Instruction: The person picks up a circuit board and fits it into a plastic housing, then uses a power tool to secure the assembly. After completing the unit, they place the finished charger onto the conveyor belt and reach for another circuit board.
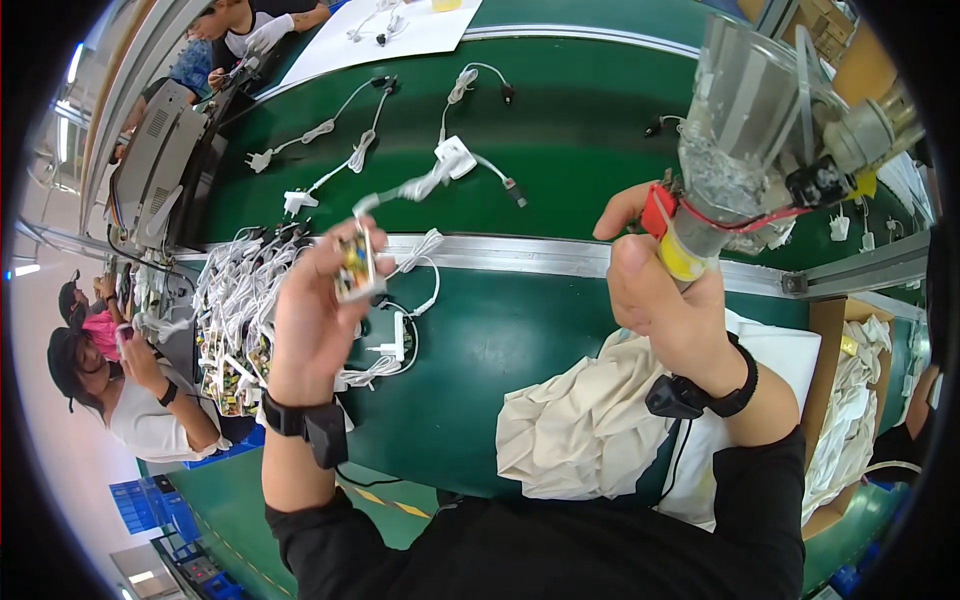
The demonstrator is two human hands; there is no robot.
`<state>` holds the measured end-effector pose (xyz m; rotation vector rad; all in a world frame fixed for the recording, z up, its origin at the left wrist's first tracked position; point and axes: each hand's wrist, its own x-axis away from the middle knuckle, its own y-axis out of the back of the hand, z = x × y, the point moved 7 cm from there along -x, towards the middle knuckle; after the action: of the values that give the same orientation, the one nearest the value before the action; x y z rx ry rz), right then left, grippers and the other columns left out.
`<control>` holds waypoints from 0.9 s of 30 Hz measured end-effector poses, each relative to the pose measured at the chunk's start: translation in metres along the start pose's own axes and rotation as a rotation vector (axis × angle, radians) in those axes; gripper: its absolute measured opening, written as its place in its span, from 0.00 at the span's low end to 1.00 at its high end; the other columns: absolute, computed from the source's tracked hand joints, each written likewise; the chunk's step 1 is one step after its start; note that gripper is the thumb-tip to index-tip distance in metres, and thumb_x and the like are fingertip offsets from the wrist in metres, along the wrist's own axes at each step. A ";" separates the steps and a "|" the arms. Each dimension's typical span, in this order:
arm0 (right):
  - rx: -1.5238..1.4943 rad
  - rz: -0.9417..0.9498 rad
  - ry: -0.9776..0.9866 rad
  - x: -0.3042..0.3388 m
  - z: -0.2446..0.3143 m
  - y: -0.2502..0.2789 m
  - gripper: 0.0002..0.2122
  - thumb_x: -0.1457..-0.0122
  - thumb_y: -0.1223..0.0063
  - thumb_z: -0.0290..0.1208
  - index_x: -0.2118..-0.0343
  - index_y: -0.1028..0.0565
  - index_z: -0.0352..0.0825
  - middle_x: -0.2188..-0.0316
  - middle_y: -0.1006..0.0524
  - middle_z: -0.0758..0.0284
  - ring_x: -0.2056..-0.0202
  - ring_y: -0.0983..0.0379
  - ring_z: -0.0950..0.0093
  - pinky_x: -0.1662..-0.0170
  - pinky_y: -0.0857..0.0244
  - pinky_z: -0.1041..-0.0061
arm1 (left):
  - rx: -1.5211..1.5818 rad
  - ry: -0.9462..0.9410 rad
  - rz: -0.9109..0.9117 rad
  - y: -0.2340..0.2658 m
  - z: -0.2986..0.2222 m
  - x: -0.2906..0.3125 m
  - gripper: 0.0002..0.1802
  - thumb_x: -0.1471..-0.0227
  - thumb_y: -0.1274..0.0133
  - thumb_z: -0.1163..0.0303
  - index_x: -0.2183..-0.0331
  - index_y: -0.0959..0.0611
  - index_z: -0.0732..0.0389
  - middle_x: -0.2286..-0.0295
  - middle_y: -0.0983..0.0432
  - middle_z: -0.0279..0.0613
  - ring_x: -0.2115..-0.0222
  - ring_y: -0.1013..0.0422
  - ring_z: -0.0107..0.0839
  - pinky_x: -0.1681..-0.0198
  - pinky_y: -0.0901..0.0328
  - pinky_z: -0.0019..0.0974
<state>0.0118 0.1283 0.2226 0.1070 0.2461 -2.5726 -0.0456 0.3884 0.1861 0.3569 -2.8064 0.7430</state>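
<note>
Left grip (314,312) pinches a circuit board (355,266) over the far edge of the bench (455,350).
Right grip (668,302) sits at a clear tube (735,112), closure unclear; white cables (238,285) heap by the left edge.

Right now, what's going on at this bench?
A person's left hand holds a small circuit board above the green bench. The right hand is at the lower end of a clear tube; its exact grip is unclear. A pile of white cables and boards lies at left, crumpled cloth by the right forearm.
</note>
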 end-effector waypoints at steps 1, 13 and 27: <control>-0.009 0.014 0.007 0.000 0.000 -0.001 0.13 0.40 0.58 0.37 0.62 0.39 0.32 0.88 0.44 0.78 0.87 0.52 0.90 0.85 0.58 0.87 | 0.000 0.005 0.002 -0.001 0.002 0.005 0.24 0.51 0.58 0.70 0.52 0.36 0.70 0.62 0.29 0.48 0.67 0.27 0.34 0.84 0.39 0.16; -0.028 -0.043 -0.037 0.000 0.004 0.005 0.11 0.40 0.58 0.35 0.63 0.38 0.33 0.88 0.44 0.79 0.87 0.53 0.90 0.84 0.58 0.87 | 0.005 -0.394 0.465 -0.165 -0.057 -0.044 0.19 0.47 0.61 0.72 0.54 0.33 0.70 0.59 0.30 0.50 0.61 0.30 0.34 0.70 0.32 0.28; 0.113 -0.163 0.113 -0.005 -0.005 0.021 0.11 0.40 0.57 0.36 0.63 0.38 0.33 0.88 0.43 0.78 0.88 0.53 0.90 0.85 0.59 0.87 | 0.023 0.168 0.512 -0.132 0.188 -0.078 0.17 0.46 0.58 0.74 0.53 0.36 0.61 0.58 0.32 0.44 0.57 0.31 0.33 0.63 0.29 0.35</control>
<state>0.0275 0.1147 0.2155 0.2857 0.1574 -2.7463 0.0387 0.1956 0.0662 -0.4221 -2.7442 0.8529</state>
